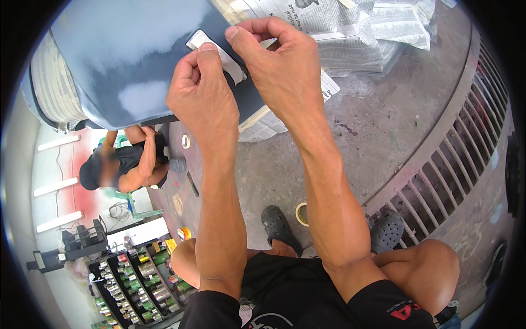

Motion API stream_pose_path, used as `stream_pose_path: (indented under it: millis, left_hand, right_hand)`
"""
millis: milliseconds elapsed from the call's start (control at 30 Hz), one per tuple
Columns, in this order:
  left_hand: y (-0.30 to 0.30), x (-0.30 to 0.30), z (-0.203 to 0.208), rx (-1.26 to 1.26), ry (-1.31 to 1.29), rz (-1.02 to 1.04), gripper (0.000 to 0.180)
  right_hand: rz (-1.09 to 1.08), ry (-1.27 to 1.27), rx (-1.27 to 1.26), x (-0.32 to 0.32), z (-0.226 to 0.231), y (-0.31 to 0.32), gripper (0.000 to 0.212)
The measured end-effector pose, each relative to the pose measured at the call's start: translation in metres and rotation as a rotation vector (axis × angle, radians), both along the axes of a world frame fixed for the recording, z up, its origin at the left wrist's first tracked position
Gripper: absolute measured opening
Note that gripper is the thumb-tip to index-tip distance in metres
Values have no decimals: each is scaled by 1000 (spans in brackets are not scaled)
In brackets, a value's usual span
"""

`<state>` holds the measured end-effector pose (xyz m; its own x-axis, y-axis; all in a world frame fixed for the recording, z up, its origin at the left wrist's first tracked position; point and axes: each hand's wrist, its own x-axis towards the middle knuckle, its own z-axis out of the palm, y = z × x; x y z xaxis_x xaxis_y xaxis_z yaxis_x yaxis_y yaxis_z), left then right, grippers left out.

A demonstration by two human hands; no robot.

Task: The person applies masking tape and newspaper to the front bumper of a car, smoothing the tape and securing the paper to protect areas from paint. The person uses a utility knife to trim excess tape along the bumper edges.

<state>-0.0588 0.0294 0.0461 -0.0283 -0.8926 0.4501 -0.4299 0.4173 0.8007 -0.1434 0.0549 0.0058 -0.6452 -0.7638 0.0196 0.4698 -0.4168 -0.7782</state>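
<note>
A blue-grey painted vehicle panel (142, 55) with paler patches fills the upper left. A whitish strip (227, 63), seemingly masking tape or paper, lies along a dark recess in the panel. My left hand (203, 96) is closed at the strip's left side, thumb and fingertip pinching its edge. Just right of it, my right hand (285, 63) is also closed, thumb and forefinger pressed together above the dark recess. Whatever that pinch holds is too small to make out.
Newspaper masking sheets (356, 38) cover the area at upper right. Rolls of tape (302, 214) lie on the concrete floor (378, 120). A metal floor grating (438, 175) curves along the right. Another person (131, 162) crouches at left, near a rack of cans (137, 279).
</note>
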Motion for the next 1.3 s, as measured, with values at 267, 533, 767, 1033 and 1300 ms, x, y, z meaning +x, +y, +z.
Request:
stream_pose_path:
  millis: [267, 533, 767, 1033, 1300]
  left_hand:
    - [0, 2, 1, 22, 22, -9, 28]
    - [-2, -1, -1, -1, 21, -8, 28]
    - [-2, 0, 0, 12, 33, -11, 28]
    - [5, 0, 8, 189, 79, 56, 25]
    - [22, 6, -4, 509, 288, 79, 26]
  right_hand:
    - [2, 77, -9, 0, 2, -4, 21]
    - [69, 76, -19, -13, 17, 0, 24]
    - [194, 191, 177, -28, 50, 10, 23]
    - [68, 425, 178, -27, 39, -1, 27]
    - [7, 352, 143, -20, 40, -1, 25]
